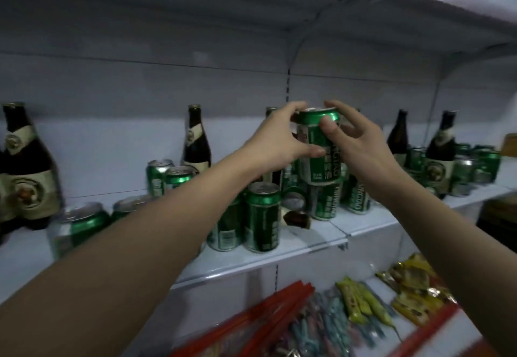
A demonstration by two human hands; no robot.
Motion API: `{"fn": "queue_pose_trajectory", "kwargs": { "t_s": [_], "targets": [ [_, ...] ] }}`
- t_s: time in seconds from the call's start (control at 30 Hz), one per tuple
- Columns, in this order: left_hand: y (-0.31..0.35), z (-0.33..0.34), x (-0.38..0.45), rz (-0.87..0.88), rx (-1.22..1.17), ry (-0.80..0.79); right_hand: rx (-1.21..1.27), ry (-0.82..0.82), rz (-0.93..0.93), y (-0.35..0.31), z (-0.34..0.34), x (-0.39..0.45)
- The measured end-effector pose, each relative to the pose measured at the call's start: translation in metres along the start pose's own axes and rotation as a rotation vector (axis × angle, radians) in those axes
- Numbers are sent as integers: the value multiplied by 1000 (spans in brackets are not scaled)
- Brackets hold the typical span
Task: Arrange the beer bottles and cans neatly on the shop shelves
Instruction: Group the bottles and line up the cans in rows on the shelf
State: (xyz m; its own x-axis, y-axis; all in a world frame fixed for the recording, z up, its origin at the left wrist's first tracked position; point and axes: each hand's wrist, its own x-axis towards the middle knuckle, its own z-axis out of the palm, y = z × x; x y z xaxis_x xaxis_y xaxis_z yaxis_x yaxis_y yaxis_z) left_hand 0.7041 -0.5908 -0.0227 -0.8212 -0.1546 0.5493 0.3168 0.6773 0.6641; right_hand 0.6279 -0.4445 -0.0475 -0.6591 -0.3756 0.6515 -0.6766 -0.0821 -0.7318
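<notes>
— Snack packets (pixel 361 303) fill the lower right foreground. And above them?

— At frame centre, both hands hold one green beer can (pixel 319 147) upright, atop another can (pixel 324 203) on the white shelf (pixel 307 247). Left hand (pixel 277 144) wraps its left side; right hand (pixel 361 144) pinches the rim, thumb in front.

— Around it?

— Green cans (pixel 263 217) left and right; dark beer bottles (pixel 195 141) line the back wall.
</notes>
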Motion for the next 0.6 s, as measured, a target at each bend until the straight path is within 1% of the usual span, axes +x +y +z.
{"fn": "queue_pose_trajectory", "kwargs": {
  "t_s": [0.13, 0.23, 0.3, 0.4, 0.5, 0.6],
  "targets": [
    [3, 51, 4, -11, 6, -55, -32, 52, 89, 27, -32, -19],
    [-2, 80, 1, -49, 8, -151, -47, 59, 147, 52, -44, -39],
    [-5, 87, -2, -62, 23, -199, -52, 67, 147, 59, -45, -51],
    [1, 77, -1, -33, 76, -208, -41, 82, 95, 57, -45, -52],
    [14, 45, 6, -12, 118, -196, -2, 93, 33, 40, -32, -33],
    [19, 13, 7, -34, 123, -161, -16, 70, -19, 26, -11, -13]
  ]
}}
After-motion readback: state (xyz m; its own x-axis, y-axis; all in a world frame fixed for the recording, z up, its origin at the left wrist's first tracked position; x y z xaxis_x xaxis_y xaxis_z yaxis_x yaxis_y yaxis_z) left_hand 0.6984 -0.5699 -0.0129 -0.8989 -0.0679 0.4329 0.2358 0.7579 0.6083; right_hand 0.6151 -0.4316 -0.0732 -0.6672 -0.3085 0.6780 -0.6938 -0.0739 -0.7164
